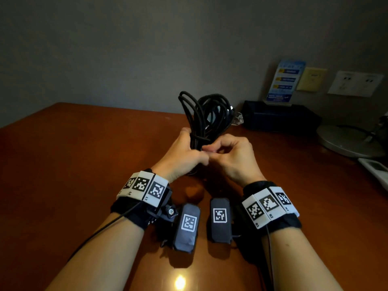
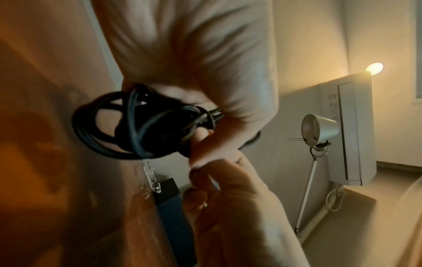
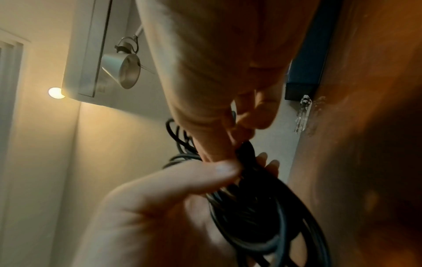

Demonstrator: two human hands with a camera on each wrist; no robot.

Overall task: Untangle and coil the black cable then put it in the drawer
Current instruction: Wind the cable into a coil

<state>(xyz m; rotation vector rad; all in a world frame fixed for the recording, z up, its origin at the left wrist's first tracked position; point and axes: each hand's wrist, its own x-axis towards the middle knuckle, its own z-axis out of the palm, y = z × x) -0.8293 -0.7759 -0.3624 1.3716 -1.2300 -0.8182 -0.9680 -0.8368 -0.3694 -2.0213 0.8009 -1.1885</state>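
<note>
The left hand (image 1: 182,153) is wrapped around the middle of the black cable (image 1: 206,114) and holds the bunch tight. The right hand (image 1: 235,158) is right beside it, touching it, with fingers curled in, pinching a thin bit of the cable by the bunch. The two hands are up above the brown table (image 1: 73,164). The cable is looped many times, and the loops stick up over the hands.

Behind the cable, near the wall, sits a dark box (image 1: 279,118). You cannot see what is in it. A blue card (image 1: 282,80) stands on its back edge. A small clear thing (image 1: 238,118) lies just beside the box. A round grey lamp base (image 1: 346,141) is at the far right of the table.

The wrist views show things the head view does not. The left wrist view shows a silver lamp head (image 2: 319,129) on a thin pole, and a glowing light (image 2: 374,67) above a white unit (image 2: 351,126) on the wall. The right wrist view shows the left thumb (image 3: 205,173) pressed on the cable loops.
</note>
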